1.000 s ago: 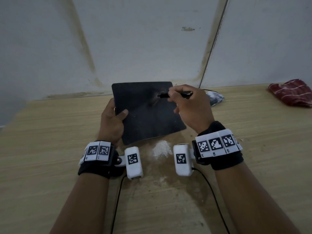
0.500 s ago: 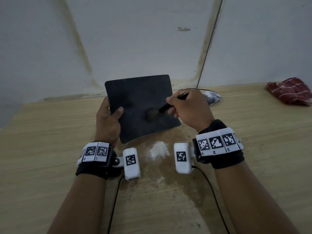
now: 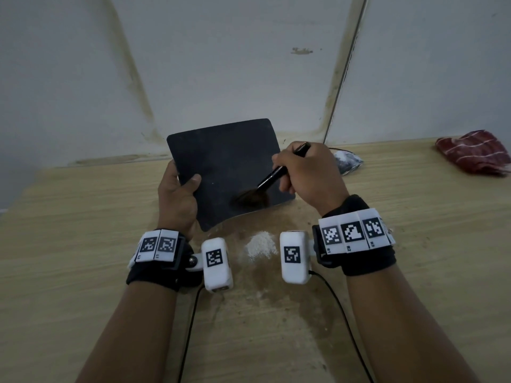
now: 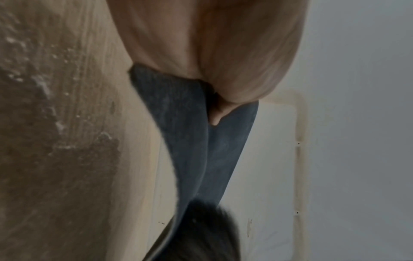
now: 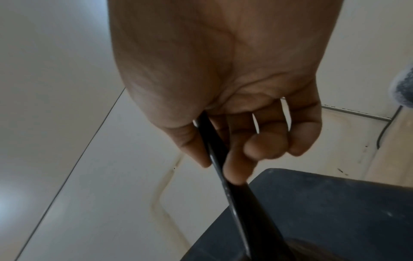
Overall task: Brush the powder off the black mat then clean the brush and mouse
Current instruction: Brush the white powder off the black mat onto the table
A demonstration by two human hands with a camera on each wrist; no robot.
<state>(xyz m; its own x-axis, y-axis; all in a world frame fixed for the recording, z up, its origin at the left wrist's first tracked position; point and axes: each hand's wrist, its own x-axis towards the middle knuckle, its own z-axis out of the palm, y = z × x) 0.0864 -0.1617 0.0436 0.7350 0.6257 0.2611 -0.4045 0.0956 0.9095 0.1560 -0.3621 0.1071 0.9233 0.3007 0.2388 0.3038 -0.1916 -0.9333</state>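
Note:
The black mat (image 3: 224, 164) is tilted up off the wooden table, and my left hand (image 3: 179, 194) grips its left edge, thumb on the front face. My right hand (image 3: 307, 175) pinches the black handle of the brush (image 3: 273, 176); its dark bristles (image 3: 250, 199) lie on the mat's lower right part. A heap of white powder (image 3: 261, 244) sits on the table below the mat's lower edge. The powder-dusted mouse (image 3: 347, 161) lies behind my right hand near the wall. In the left wrist view the mat (image 4: 192, 141) shows edge-on with the bristles (image 4: 201, 233) at its bottom.
A red striped cloth (image 3: 475, 154) lies at the far right of the table (image 3: 69, 244). The white wall (image 3: 221, 64) rises just behind the mat. A dark stain with powder specks (image 3: 276, 299) spreads between my forearms. The mouse cable (image 5: 384, 128) runs along the wall's foot.
The brush has swept down the mat from its upper middle to its lower right edge. My left hand has tilted the mat steeper and raised it.

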